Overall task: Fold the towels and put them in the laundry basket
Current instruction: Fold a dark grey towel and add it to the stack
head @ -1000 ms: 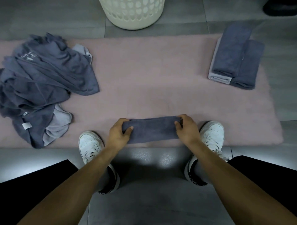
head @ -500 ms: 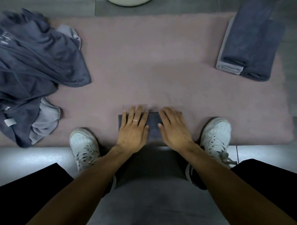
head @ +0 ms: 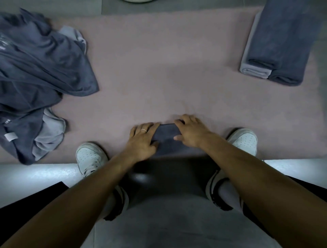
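A head-worn camera looks straight down at a pink rug [head: 159,70] on a grey tiled floor. At lower centre of the frame, a small dark grey folded towel [head: 168,139] lies at the rug's near edge, between two white sneakers. Both bare hands are on it. The left hand [head: 141,141], with a thin ring on one finger, lies over the towel's left end, fingers fairly straight and pressing down. The right hand [head: 190,132] covers the right end, its fingers curled over the far edge and the thumb resting on top.

At the left edge of the frame sits a rumpled pile of unfolded towels [head: 35,79], dark grey mixed with pale grey. In the upper right, a stack of folded towels [head: 276,44] rests on the rug, two dark ones and one pale one. Only a sliver of the white laundry basket [head: 138,0] shows at the top edge, just past the rug.
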`<control>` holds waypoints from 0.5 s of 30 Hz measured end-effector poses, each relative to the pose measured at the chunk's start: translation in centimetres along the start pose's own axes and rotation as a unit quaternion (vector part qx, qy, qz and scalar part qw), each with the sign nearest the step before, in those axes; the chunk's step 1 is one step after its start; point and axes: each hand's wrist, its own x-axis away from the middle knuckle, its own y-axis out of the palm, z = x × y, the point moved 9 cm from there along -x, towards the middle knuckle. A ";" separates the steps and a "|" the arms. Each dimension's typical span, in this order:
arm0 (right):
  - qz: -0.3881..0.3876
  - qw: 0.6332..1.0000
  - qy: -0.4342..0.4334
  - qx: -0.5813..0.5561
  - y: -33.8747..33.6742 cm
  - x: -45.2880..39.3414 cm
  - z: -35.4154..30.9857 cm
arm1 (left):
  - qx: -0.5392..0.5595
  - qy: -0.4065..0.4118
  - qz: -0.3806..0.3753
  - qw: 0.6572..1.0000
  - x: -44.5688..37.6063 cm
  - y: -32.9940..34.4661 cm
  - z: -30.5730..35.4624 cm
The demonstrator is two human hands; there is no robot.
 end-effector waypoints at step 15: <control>-0.039 0.999 0.035 -0.006 0.1 0.2 -0.6 | -0.030 -0.023 -0.143 0.989 -2.2 -0.2 0.1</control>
